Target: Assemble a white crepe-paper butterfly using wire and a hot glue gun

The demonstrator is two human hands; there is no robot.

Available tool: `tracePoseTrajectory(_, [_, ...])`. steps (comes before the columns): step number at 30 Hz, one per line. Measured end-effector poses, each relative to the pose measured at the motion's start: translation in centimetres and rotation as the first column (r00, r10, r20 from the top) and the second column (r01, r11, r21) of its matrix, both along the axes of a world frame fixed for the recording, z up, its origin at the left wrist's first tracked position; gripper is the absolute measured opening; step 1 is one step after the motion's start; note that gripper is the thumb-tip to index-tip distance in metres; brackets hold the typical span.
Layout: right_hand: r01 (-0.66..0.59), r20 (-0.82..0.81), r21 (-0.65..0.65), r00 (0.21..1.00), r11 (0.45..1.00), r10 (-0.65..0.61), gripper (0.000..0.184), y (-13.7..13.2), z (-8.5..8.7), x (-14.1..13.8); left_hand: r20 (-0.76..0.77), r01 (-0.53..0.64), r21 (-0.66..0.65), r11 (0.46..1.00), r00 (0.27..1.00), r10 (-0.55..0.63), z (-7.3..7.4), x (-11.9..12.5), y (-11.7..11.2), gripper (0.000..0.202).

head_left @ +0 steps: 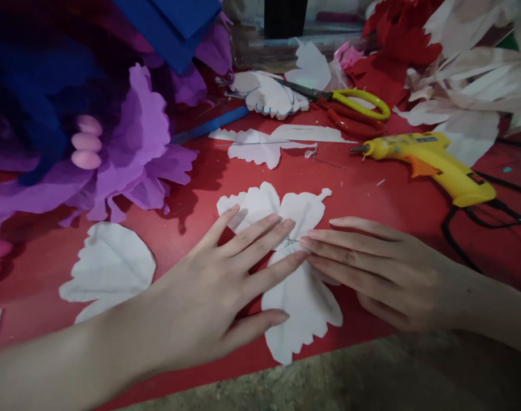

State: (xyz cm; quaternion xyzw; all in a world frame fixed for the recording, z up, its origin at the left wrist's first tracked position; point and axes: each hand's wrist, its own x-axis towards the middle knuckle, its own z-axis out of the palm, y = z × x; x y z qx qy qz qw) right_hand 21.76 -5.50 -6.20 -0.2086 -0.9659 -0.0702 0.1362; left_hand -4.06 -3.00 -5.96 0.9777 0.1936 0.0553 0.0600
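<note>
A white paper flower [303, 302] with scalloped petals lies flat near the front edge of the red table, thin wires crossing at its middle. My left hand [243, 262] rests palm down over its left petals, fingers spread. From the right, my right hand [371, 262] touches the flower's centre with straight fingertips held close together and the hand flat; part of a petal is hidden under it. Another white petal piece [110, 265] sits to the left, partly covered by my left forearm.
Purple paper flowers [136, 137] with pink egg-shaped beads [87, 142] fill the left. A yellow glue gun [431, 160] with a black cord lies at right. Behind are scissors [358, 103], a blue strip [213, 123], white scraps [255, 145], red paper [384, 63] and the table [192, 197].
</note>
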Motion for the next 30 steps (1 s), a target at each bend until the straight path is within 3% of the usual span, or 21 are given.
tracePoseTrajectory(4, [0.065,-0.094,-0.033,0.993,0.997,-0.068,0.039,-0.3,-0.5,-0.2,0.006,0.004,-0.015,1.0,1.0,-0.004,0.0,0.1,0.1,0.055])
tracePoseTrajectory(13, [0.005,-0.083,-0.046,0.997,0.999,-0.009,0.032,0.3,0.6,-0.8,-0.01,0.002,-0.036,0.999,1.0,-0.002,0.0,0.2,0.0,0.053])
tracePoseTrajectory(21, [0.029,-0.091,-0.115,0.995,0.993,-0.039,0.035,0.0,0.1,-0.6,-0.042,0.005,-0.007,1.0,0.999,-0.005,0.2,0.2,0.0,0.053])
tracePoseTrajectory(25, [0.054,-0.197,-0.166,0.976,0.985,-0.087,0.034,-0.1,-0.2,-0.4,-0.073,0.022,0.001,1.0,0.997,-0.022,0.4,0.1,0.0,0.052])
tracePoseTrajectory(30, [0.12,-0.22,-0.188,0.962,0.975,-0.161,0.035,0.1,-0.4,-0.1,0.035,-0.049,0.047,0.998,0.998,0.047,0.4,-0.2,0.0,0.057])
